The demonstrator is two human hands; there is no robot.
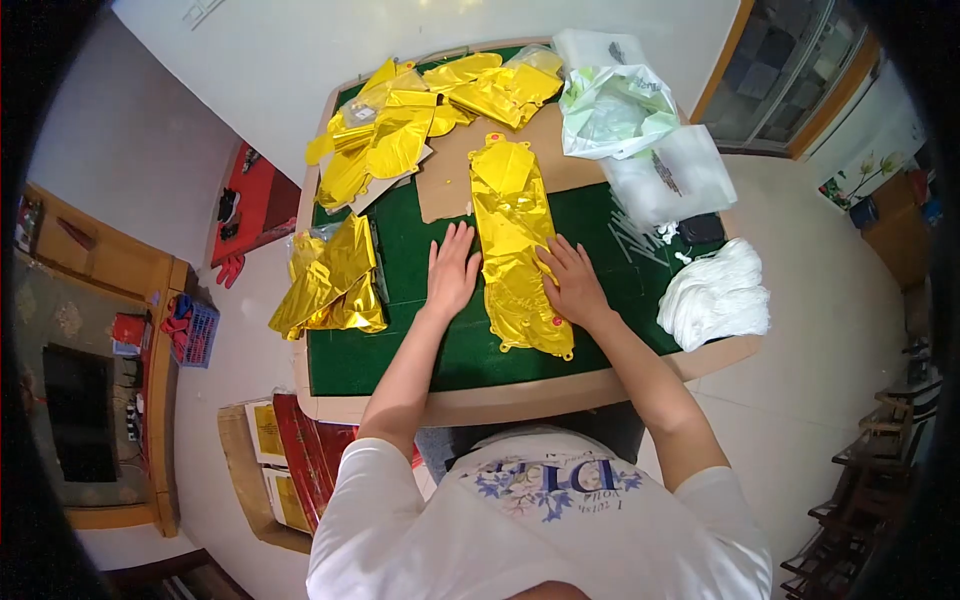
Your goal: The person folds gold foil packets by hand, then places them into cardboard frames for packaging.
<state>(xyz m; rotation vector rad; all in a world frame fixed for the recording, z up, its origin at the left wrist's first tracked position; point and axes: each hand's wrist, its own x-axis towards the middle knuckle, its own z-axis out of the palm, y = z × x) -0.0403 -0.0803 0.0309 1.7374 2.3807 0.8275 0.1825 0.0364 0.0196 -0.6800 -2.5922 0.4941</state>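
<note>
A flat, deflated gold foil balloon (pixel 512 250) lies lengthwise on the green table top (pixel 430 355), with small tabs and red spots at its ends. My left hand (pixel 452 275) rests flat on the green surface just left of the balloon, fingers stretched out. On the balloon's right edge lies my right hand (pixel 576 285), its fingers spread over the foil. Neither hand grips anything. Another folded gold foil piece (pixel 340 280) sits to the left of my left hand.
Crumpled gold foil balloons (pixel 405 120) are heaped at the far left over cardboard (pixel 445 185). At the far right are an opened plastic bag (pixel 618 115) and white packs (pixel 675 175). A bundle of white string (pixel 715 297) and a black item (pixel 700 230) lie at the right.
</note>
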